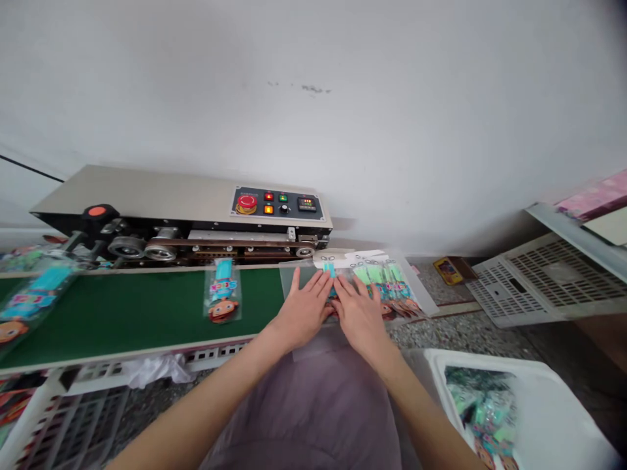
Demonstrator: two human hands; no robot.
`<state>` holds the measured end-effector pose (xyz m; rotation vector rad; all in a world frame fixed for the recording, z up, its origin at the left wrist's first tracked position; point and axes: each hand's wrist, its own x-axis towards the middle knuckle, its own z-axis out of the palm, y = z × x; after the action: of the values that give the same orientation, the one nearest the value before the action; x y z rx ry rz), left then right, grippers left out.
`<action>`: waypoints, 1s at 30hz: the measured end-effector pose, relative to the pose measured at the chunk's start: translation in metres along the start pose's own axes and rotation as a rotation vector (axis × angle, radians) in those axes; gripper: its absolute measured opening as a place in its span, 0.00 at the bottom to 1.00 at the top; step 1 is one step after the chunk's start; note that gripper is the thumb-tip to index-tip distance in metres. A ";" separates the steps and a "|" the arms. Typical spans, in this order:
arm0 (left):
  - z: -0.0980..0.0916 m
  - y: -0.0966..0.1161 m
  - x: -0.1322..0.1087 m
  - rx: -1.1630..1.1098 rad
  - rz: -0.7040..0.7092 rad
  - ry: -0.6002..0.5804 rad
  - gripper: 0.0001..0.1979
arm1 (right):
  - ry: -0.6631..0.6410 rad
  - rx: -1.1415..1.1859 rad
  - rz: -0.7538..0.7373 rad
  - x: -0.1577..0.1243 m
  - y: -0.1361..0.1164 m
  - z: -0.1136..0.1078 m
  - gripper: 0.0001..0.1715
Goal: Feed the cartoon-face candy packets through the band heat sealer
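Observation:
My left hand (304,307) and my right hand (359,310) lie side by side, fingers stretched flat, on a clear packet (329,269) with a turquoise item inside, at the right end of the green conveyor belt (132,312). Just to the right of my hands a fanned stack of similar packets (389,282) with green items and cartoon faces rests on a white sheet. Another sealed cartoon packet (223,292) lies on the belt further left. A larger one (29,303) sits at the belt's far left.
A band sealer machine (181,212) with a red button and control panel runs behind the belt, against a white wall. A white bin (533,418) with more packets is at lower right. White slotted crates (543,277) stand right; another crate (59,424) lower left.

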<state>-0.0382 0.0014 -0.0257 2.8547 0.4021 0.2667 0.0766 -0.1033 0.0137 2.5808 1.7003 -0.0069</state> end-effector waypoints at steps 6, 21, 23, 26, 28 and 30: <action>-0.010 -0.025 -0.018 0.008 0.002 -0.035 0.27 | 0.034 0.050 -0.025 0.006 -0.024 0.002 0.26; -0.046 -0.045 -0.066 0.138 -0.201 0.096 0.25 | 0.149 -0.140 0.249 -0.016 0.086 -0.021 0.28; -0.043 -0.037 -0.059 0.117 -0.121 0.076 0.26 | 0.145 -0.153 0.260 -0.018 0.092 -0.010 0.29; -0.031 -0.027 -0.049 0.121 -0.108 0.048 0.26 | 0.139 -0.170 0.266 -0.018 0.088 0.001 0.30; -0.021 -0.024 -0.045 0.133 -0.129 0.031 0.26 | 0.129 -0.171 0.271 -0.017 0.084 0.005 0.31; -0.014 -0.021 -0.044 0.145 -0.133 0.035 0.26 | 0.122 -0.163 0.273 -0.015 0.082 0.008 0.31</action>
<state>-0.0879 0.0113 -0.0245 2.9507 0.6401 0.2737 0.1457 -0.1499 0.0097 2.7110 1.3027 0.2922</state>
